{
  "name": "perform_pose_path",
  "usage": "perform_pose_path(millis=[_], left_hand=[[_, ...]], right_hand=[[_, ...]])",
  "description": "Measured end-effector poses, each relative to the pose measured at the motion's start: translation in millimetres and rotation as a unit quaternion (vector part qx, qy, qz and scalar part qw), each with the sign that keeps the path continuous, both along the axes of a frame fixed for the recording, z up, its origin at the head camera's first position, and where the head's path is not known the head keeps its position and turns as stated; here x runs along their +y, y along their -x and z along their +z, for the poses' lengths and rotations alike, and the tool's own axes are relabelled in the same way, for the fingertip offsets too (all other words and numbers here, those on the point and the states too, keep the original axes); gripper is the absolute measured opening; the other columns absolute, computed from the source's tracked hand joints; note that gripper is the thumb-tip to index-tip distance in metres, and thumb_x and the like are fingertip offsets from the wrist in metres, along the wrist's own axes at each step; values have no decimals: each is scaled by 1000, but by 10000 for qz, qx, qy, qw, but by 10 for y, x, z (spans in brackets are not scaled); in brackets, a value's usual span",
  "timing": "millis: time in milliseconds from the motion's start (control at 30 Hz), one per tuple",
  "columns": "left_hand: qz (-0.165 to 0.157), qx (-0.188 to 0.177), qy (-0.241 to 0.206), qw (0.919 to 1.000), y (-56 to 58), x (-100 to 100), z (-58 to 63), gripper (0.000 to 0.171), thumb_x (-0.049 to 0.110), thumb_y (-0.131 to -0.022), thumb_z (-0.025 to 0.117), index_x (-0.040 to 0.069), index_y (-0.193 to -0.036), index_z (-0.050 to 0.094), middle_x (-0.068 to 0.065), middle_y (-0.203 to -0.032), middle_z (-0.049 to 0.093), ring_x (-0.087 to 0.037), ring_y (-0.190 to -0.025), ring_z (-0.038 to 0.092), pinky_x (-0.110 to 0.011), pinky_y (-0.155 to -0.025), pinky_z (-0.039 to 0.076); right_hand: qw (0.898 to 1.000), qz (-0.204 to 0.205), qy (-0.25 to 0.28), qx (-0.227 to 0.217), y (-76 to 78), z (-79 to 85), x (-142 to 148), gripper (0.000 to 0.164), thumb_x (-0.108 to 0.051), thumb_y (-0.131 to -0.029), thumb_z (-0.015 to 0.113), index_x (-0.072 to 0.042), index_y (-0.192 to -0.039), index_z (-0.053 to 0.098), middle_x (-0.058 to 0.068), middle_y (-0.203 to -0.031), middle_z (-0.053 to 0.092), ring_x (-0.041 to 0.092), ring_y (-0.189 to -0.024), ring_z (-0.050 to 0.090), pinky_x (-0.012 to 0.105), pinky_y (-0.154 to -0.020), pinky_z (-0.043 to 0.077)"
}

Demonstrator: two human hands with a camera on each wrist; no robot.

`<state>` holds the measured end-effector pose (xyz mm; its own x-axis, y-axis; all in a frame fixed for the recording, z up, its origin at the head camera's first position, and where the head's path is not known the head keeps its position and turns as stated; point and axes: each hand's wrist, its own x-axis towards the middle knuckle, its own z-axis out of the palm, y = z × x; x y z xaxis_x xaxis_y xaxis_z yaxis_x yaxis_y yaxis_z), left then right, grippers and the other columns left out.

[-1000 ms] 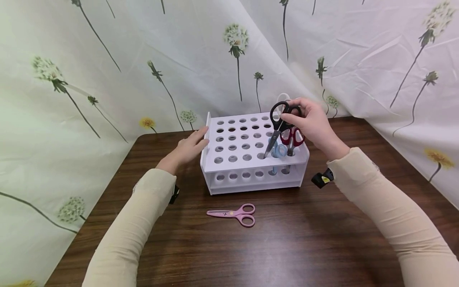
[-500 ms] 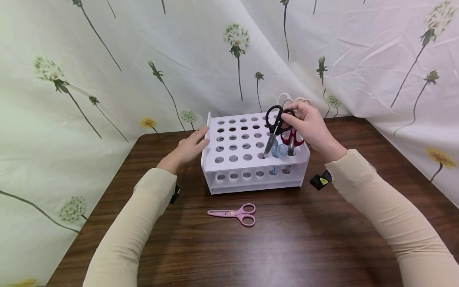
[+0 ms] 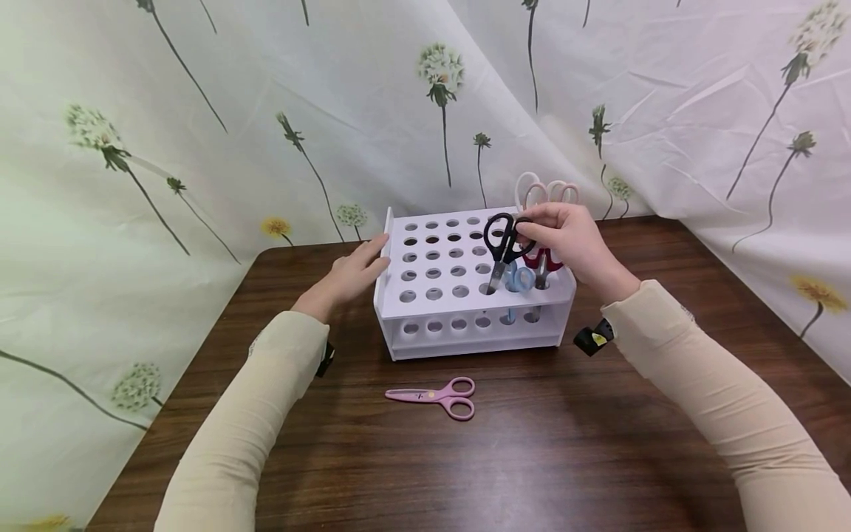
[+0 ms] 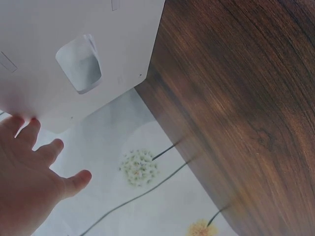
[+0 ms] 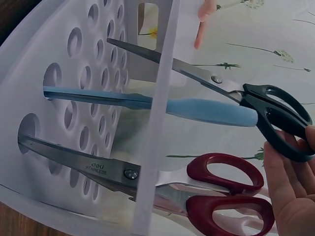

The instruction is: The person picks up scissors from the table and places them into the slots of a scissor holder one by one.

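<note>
My right hand (image 3: 578, 244) pinches one black handle loop of a pair of scissors (image 3: 507, 254), blades pointing down at the white rack (image 3: 475, 346). In the right wrist view, the blades (image 5: 192, 73) pass through the upper panel, tip close to the lower panel's holes. Beside them, light-blue scissors (image 3: 524, 280) and red-handled scissors (image 5: 201, 172) stand in front-row holes, their ends in the lower holes. My left hand (image 3: 346, 277) rests its fingertips at the rack's left side panel (image 4: 113, 54), fingers spread and thumb apart. Pink scissors (image 3: 433, 396) lie on the table before the rack.
White and pale-pink handle loops (image 3: 569, 189) rise behind my right hand at the rack's back right. The dark wooden table (image 3: 518, 465) meets a dandelion-print cloth (image 3: 319, 89) hanging behind and at both sides.
My right hand has moved down and slightly left, sinking the black scissors' blades deeper into the front-row hole. The left hand and pink scissors have stayed put.
</note>
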<state>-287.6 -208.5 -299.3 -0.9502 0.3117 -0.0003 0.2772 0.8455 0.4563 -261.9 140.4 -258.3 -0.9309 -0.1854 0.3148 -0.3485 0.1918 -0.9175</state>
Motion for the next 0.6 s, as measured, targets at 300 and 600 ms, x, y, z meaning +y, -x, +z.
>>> perform_pose_path(millis=[300, 600], left_hand=[[-47, 51, 3, 10000, -19, 4, -1, 58, 42, -99, 27, 19, -150, 13, -5, -152, 14, -26, -138, 9, -56, -104, 4], [11, -8, -27, 10000, -28, 8, 9, 58, 42, -99, 28, 20, -150, 12, -5, -152, 13, -26, -138, 9, -56, -104, 5]], right_hand=[[9981, 123, -586, -126, -8, -32, -43, 27, -13, -87, 65, 3, -108, 65, 8, -89, 69, 11, -79, 65, 29, -68, 50], [9939, 340, -1051, 4, -4, -78, -57, 26, -11, -87, 64, 2, -110, 64, 12, -96, 68, 7, -78, 63, 24, -63, 48]])
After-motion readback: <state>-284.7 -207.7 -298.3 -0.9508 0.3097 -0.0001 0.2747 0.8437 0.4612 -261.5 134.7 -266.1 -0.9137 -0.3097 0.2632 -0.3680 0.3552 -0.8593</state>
